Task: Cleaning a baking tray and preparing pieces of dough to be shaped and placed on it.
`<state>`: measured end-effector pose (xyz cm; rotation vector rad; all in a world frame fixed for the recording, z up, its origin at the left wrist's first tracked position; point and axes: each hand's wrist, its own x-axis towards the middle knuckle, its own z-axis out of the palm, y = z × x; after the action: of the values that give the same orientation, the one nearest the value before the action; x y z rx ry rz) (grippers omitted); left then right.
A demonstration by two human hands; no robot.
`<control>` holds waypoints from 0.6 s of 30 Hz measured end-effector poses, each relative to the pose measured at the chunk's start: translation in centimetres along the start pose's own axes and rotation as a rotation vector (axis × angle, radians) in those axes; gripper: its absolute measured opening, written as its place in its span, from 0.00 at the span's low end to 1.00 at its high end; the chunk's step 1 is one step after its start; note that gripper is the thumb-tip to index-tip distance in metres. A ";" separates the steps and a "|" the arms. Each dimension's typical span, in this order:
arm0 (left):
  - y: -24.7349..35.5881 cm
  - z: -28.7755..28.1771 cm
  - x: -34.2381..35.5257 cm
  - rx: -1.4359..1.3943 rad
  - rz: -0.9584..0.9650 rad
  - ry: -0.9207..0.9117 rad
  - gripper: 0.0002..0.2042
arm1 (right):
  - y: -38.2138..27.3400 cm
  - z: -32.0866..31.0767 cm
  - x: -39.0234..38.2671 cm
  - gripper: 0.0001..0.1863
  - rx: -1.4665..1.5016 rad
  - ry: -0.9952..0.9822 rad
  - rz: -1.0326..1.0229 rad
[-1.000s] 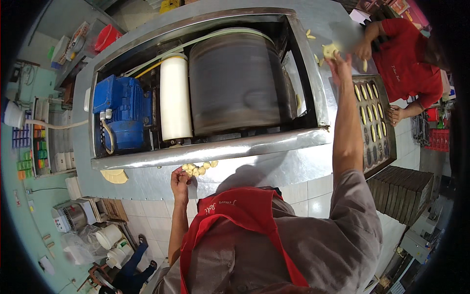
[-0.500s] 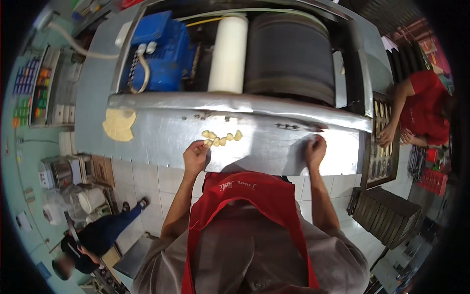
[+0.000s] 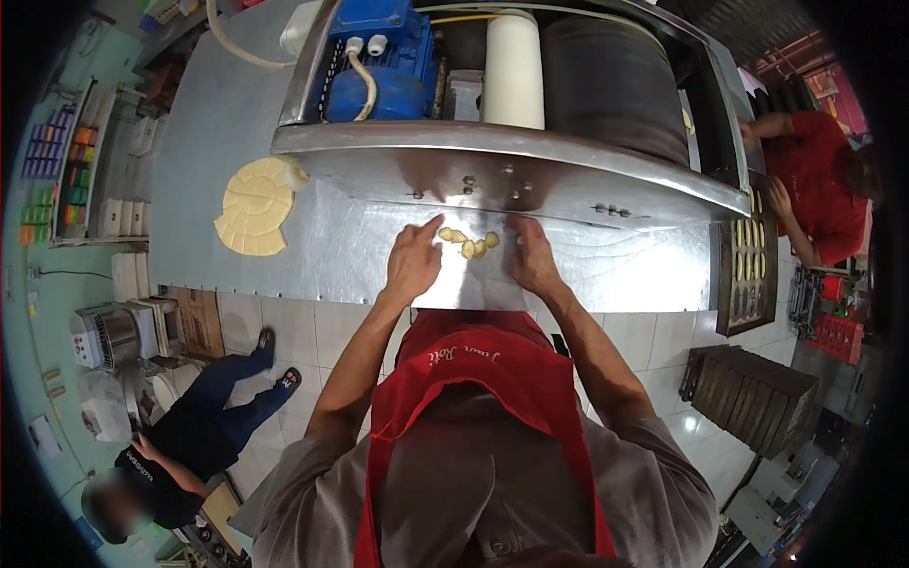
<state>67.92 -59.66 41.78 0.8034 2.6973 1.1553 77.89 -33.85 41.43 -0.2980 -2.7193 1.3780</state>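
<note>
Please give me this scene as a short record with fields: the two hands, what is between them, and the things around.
left hand: open, palm down on the steel table, left of the dough pieces
right hand: open, palm down, right of the dough pieces
dough pieces: small yellow lumps between both hands
flat dough sheet: pale yellow, far left on the table
machine: blue motor, white roller, dark drum
mould tray: right end of the table, beside a person in red

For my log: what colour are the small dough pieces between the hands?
Pale yellow dough pieces, seen in the head view.
</note>
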 end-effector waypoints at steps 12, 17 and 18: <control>0.4 1.2 3.5 0.217 0.233 -0.258 0.17 | -2.1 2.1 -1.0 0.22 -0.377 -0.097 0.145; 1.2 1.2 2.7 0.210 0.166 -0.183 0.16 | -2.5 3.5 -1.6 0.24 -0.432 0.053 -0.056; 1.0 1.5 2.7 0.205 0.154 -0.147 0.16 | -3.0 3.7 -1.0 0.24 -0.482 0.042 -0.010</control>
<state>66.42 -56.75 41.72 1.0953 2.6995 0.8166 77.84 -38.66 41.64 -0.3338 -2.9746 0.6830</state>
